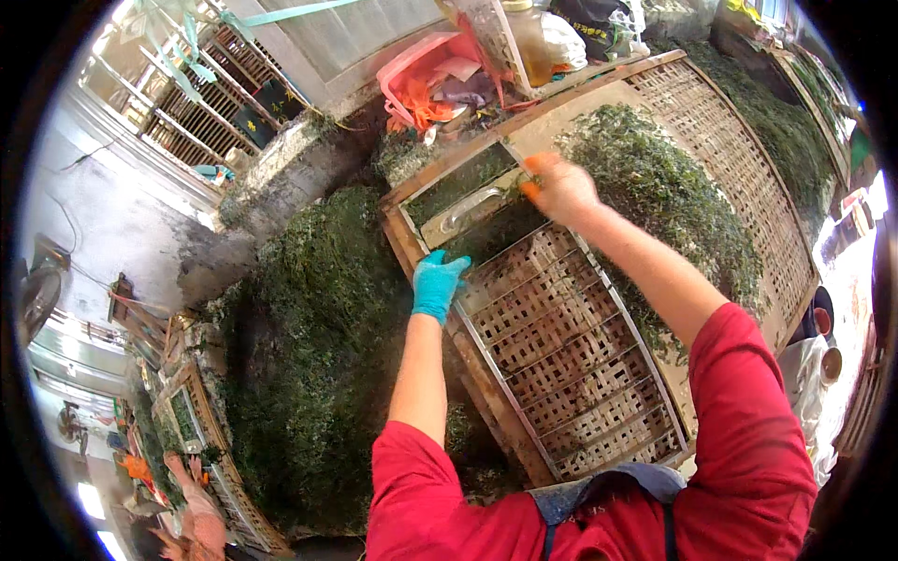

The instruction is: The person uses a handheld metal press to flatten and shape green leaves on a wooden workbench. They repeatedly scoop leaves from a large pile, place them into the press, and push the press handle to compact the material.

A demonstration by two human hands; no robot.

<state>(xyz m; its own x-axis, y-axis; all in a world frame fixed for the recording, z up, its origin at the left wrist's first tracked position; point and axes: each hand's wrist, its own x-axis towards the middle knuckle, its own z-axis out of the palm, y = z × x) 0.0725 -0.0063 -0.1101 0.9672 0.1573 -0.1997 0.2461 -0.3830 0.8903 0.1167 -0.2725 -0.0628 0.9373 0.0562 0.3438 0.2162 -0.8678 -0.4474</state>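
A long metal frame with crossbars (605,278) lies over a woven bamboo mat (561,336) in front of me. Near its upper end, a flat board with a pale handle (471,210) sits across the frame, with dark green plant matter on both sides of it. My left hand (436,284), in a turquoise glove, is at the frame's left rail below the board, thumb spread from the fingers. At the board's right end is my right hand (559,188), with orange coverings on its fingertips; its fingers are bent and its grip is partly hidden. A heap of leafy green plants (659,175) lies right of it.
A large dark green heap (309,350) fills the left side below the wooden table edge (484,393). A pink plastic basket (421,77) holding coloured scraps and a jar (527,42) stand behind. At lower left, another person's arms (189,491) are over a similar frame.
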